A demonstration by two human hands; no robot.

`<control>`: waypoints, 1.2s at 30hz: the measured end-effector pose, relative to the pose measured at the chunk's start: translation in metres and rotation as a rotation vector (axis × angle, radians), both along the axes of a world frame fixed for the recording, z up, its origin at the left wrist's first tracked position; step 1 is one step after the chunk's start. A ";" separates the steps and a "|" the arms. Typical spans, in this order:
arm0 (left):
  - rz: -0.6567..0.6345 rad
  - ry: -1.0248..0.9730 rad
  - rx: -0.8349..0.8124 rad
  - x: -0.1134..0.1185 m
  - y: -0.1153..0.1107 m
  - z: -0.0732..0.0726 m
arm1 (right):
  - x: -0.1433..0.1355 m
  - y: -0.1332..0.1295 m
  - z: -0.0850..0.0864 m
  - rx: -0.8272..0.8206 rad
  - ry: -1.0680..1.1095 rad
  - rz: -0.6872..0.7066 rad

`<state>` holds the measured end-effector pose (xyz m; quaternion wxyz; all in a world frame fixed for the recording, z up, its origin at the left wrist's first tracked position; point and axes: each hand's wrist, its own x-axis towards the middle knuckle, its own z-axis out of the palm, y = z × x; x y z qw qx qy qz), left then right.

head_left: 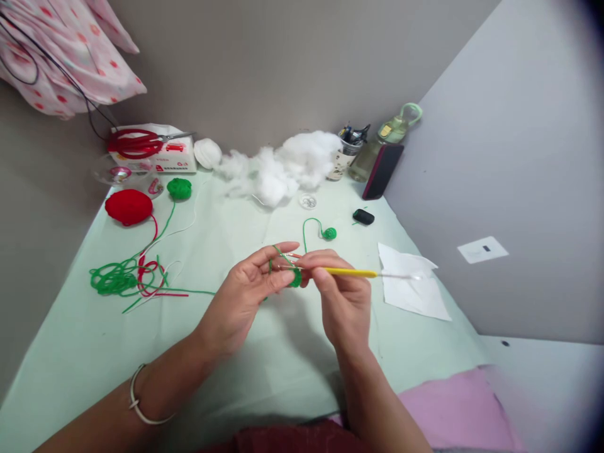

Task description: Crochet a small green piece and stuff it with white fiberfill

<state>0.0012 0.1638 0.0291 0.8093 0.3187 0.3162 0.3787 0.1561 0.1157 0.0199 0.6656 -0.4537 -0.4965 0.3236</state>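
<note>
While the L hand is pinching a sm. green yarn piece b/w thumb & fingers, the R hand is gripping a yellow-handled hook w/ its thumb & fingers, pen-style. The piece is sitting b/w the two hands, above the table, & a green strand is running over the raised L index finger. The hook's far end is pointing R, over a white tissue.

To the L, a loose green tangle is lying right beside crossing red strands; prob. the main risk, b/c a hard tug could be knotting the two colours, or jerking the strand tight on the finger. If the L pinch is slackening, the piece could be twisting & a loop slipping off the hook tip. Fingers are partly hiding that tip, so I can't tell how it's seated. Beyond the hands, a sm. green ball is resting w/ its tail curling back; a sleeve or wrist could be catching it.
</note>
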 end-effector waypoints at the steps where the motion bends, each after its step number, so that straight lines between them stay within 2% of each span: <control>1: -0.002 0.013 0.021 0.001 -0.001 0.000 | -0.001 0.000 0.000 0.000 -0.018 -0.005; 3: -0.007 0.025 0.035 0.002 -0.002 0.000 | 0.000 0.000 -0.002 -0.012 -0.006 -0.020; 8: -0.004 0.043 0.022 -0.001 -0.001 0.001 | 0.005 0.000 -0.003 -0.054 0.144 0.040; 11: 0.005 0.066 0.046 -0.002 0.001 0.002 | 0.005 -0.001 -0.001 -0.020 0.110 0.027; 17: 0.053 0.156 0.166 -0.003 0.000 0.003 | 0.001 -0.008 -0.003 0.128 -0.217 -0.101; 23: 0.052 0.203 0.238 -0.005 0.001 0.000 | 0.000 -0.008 -0.003 0.156 -0.305 -0.112; 26: 0.064 0.244 0.253 -0.004 -0.001 -0.002 | -0.001 -0.008 -0.006 0.245 -0.501 -0.133; 29: 0.055 0.180 0.174 -0.002 -0.003 -0.002 | -0.003 -0.009 -0.013 0.325 -0.783 -0.229; 31: -0.011 0.075 0.051 0.000 -0.003 -0.002 | -0.003 -0.010 -0.016 0.358 -0.877 -0.301; 33: -0.090 -0.018 -0.065 0.001 -0.001 -0.001 | -0.002 -0.009 -0.014 0.341 -0.774 -0.299; 36: -0.095 -0.047 -0.112 -0.001 0.002 0.001 | 0.000 -0.006 -0.005 0.204 -0.354 -0.193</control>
